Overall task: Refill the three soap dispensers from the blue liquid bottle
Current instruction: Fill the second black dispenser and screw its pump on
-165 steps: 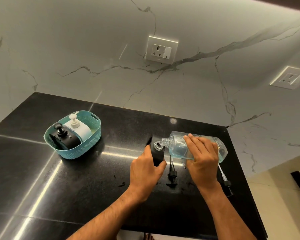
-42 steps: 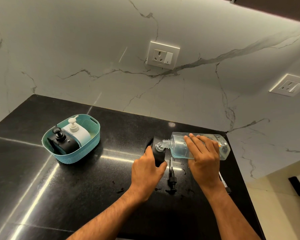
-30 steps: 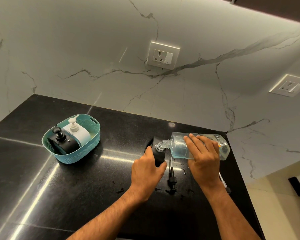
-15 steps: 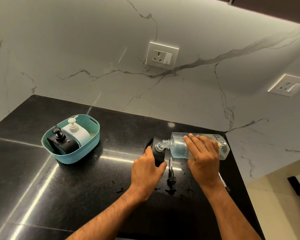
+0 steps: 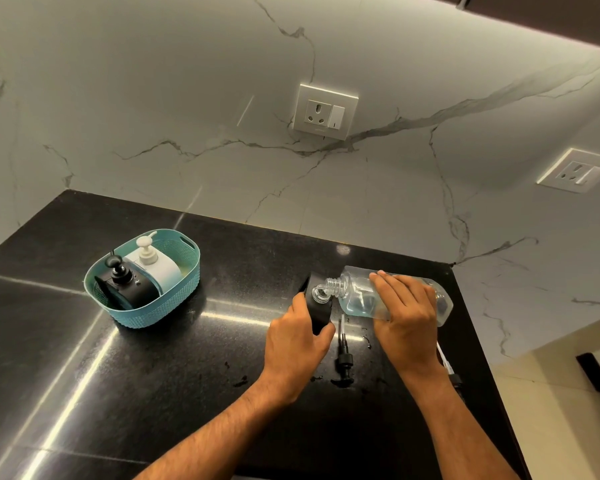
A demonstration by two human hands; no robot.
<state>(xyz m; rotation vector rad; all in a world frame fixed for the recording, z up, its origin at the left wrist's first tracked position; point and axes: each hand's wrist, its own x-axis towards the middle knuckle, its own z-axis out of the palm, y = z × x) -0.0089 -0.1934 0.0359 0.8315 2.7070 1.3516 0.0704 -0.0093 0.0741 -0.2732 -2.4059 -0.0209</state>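
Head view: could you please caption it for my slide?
Right hand tips blue liquid bottle into black soap dispenser steadied by left hand.

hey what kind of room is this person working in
Probably a home kitchen or utility counter: a polished black stone countertop, a marble-look wall with a power socket.

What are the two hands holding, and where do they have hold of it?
The left hand grips the black dispenser round its body. The right hand holds the tipped bottle round its middle, neck at the dispenser's opening.
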